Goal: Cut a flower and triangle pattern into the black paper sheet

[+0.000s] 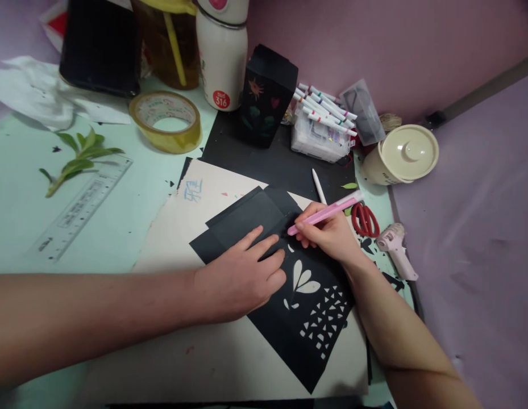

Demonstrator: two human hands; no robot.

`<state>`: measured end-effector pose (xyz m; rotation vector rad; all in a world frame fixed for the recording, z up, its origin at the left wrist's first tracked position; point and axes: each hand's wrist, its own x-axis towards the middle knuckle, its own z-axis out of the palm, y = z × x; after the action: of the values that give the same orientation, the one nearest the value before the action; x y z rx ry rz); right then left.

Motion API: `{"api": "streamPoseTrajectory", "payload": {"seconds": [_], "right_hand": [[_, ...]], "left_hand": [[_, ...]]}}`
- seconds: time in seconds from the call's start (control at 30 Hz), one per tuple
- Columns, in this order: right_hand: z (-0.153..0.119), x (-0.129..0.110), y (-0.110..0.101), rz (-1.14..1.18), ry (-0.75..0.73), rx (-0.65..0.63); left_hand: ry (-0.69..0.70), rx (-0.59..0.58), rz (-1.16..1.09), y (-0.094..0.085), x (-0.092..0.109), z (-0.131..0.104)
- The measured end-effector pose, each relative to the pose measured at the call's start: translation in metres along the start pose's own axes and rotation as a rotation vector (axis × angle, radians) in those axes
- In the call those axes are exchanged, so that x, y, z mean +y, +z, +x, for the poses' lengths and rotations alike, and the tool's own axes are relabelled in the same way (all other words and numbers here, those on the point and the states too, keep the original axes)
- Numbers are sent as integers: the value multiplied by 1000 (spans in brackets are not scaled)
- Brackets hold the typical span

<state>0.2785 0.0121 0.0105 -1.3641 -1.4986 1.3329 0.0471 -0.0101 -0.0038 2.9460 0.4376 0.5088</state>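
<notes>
My left hand (pixel 246 275) lies flat on black paper with its fingers spread, pressing the sheet down. In my right hand (pixel 327 227) is a slim pink pen-shaped tool (pixel 321 216), pinched between thumb and fingers. Its lower end points at the black paper near my left fingertips; I cannot make out the tip. The black sheet (pixel 285 335) has petal-shaped cut-outs and many small triangular holes, with pale board showing through. A smaller dark piece (pixel 246 213) lies over its upper part.
Beneath is a pale board (pixel 170 238). At left are a ruler (pixel 82 210), a leafy sprig (pixel 78 156) and a tape roll (pixel 167 122). Behind stand a bottle (pixel 223 62), a black box (pixel 267 96) and markers (pixel 325 111). Scissors (pixel 365 220), a glue gun (pixel 398 250) and a lidded pot (pixel 402 156) lie right.
</notes>
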Motion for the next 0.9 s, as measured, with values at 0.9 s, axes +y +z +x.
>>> {"api": "streamPoseTrajectory", "payload": {"seconds": [0.9], "right_hand": [[-4, 2, -6, -173, -150, -134]], "left_hand": [[7, 9, 42, -3, 1, 2]]}}
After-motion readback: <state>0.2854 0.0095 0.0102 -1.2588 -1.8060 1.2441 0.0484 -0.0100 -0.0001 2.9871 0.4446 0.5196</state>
